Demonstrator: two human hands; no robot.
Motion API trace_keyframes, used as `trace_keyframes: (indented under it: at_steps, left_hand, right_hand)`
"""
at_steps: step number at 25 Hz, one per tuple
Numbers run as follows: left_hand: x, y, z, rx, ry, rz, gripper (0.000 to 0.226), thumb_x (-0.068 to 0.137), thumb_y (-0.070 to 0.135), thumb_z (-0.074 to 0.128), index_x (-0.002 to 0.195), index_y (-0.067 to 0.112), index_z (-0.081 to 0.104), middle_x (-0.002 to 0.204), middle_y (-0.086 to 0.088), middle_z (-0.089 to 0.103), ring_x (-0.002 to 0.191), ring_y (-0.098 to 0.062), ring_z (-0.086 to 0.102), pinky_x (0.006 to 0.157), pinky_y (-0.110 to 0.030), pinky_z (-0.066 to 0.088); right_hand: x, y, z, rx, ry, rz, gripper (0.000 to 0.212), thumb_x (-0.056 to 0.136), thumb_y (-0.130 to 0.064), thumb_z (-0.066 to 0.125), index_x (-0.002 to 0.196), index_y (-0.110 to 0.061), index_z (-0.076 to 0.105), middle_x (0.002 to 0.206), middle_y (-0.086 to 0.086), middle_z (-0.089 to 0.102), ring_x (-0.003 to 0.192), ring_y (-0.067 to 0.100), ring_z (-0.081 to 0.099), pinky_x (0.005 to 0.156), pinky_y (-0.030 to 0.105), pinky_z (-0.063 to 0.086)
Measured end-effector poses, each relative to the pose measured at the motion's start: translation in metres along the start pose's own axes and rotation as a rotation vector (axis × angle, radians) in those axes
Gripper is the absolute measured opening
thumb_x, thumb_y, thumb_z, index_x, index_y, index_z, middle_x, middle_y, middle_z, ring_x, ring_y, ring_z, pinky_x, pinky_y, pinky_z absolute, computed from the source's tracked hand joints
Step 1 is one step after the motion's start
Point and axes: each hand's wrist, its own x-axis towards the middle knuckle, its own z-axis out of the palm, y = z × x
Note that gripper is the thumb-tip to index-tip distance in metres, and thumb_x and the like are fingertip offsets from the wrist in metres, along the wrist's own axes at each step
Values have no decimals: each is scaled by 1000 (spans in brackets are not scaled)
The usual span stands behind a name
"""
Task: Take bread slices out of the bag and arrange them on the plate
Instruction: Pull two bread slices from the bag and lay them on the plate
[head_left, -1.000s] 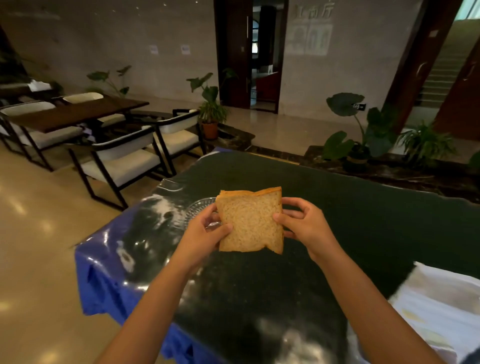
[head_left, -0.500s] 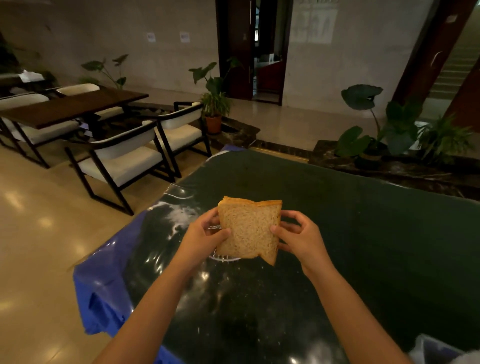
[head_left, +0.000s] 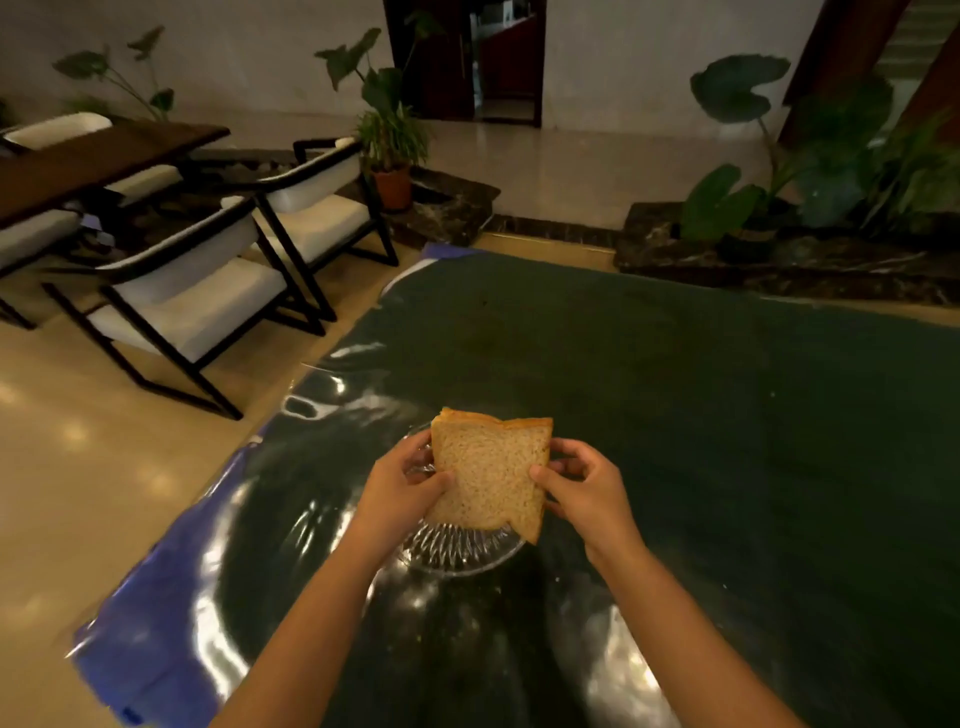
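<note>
A brown bread slice (head_left: 490, 470) with a darker crust is held upright between both hands, just above a clear cut-glass plate (head_left: 460, 552) on the dark table. My left hand (head_left: 400, 491) pinches the slice's left edge, thumb in front. My right hand (head_left: 584, 488) pinches its right edge. A second slice edge seems to show behind the top crust. Most of the plate is hidden behind the bread and hands. The bread bag is out of view.
The dark glossy table (head_left: 675, 441) has a blue covering hanging over its left edge (head_left: 156, 597). White-cushioned chairs (head_left: 192, 306) and a wooden table (head_left: 98, 156) stand on the left. Potted plants (head_left: 389, 130) line the back.
The view has tilted down and the white bag at lower right has left the frame. Both hands have carried the slice over the glass plate, which now shows beneath it.
</note>
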Motion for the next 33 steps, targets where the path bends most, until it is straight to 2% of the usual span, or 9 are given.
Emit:
trace_keyframes:
  at_steps: [7,10,12,15,17,21,26,29,33]
  left_hand:
    - [86,-70,-8,45,-127,-56,50,79,1,64,114,35,52,101,16,59,84,-6,65,58,-19,55]
    - [112,-102,-8,69,-162,-73,48,78,-2,63,105,38,58,91,21,64,76,5,66,54,-15,52]
    - [133,-116,-5,108,-191,-63,47,78,0,62,111,33,60,89,23,64,77,7,64,57,-15,50]
    - [165,-122,3,139,-220,-43,47,79,1,60,119,26,57,95,20,62,85,-1,61,68,-21,49]
    - [179,-120,8,142,-233,-36,47,80,2,60,121,24,56,97,17,62,90,-3,60,73,-25,51]
    - [191,-118,14,198,-241,-15,39,81,5,62,118,18,58,92,11,63,88,-10,61,77,-32,52]
    - [188,-118,13,405,-89,118,15,78,15,66,90,7,68,79,-7,67,69,-17,60,66,-39,52]
    - [182,-116,13,411,-112,75,9,80,16,64,77,10,70,70,0,69,61,-10,59,63,-37,51]
    - [179,-113,13,341,-71,60,9,79,13,67,87,15,69,78,2,68,71,-13,64,65,-31,54]
  right_hand:
    - [65,53,51,-67,212,103,34,77,-7,69,107,-22,61,88,-6,64,85,13,64,75,37,56]
    - [82,78,66,-75,289,186,33,77,-8,68,108,-20,63,88,-2,67,83,15,65,79,44,57]
    - [99,88,73,-78,341,204,34,78,-8,66,110,-17,62,92,3,68,87,19,65,81,49,55]
    - [123,88,79,-122,432,196,34,79,-9,65,112,-16,62,94,6,68,91,23,65,84,52,53]
    - [134,84,81,-174,491,184,33,79,-10,65,112,-15,63,91,3,68,89,22,65,84,49,53]
    - [143,77,83,-311,559,172,30,80,-15,64,109,-16,65,88,0,68,83,15,62,77,28,47]
    - [135,79,92,-478,630,136,20,81,-22,63,99,-16,69,95,2,71,89,18,64,69,26,44]
    - [132,83,99,-558,648,153,22,81,-28,61,101,-21,68,101,1,69,91,17,63,68,27,45]
    - [132,82,108,-513,708,114,22,79,-22,63,100,-18,67,101,1,68,90,17,63,70,30,49]
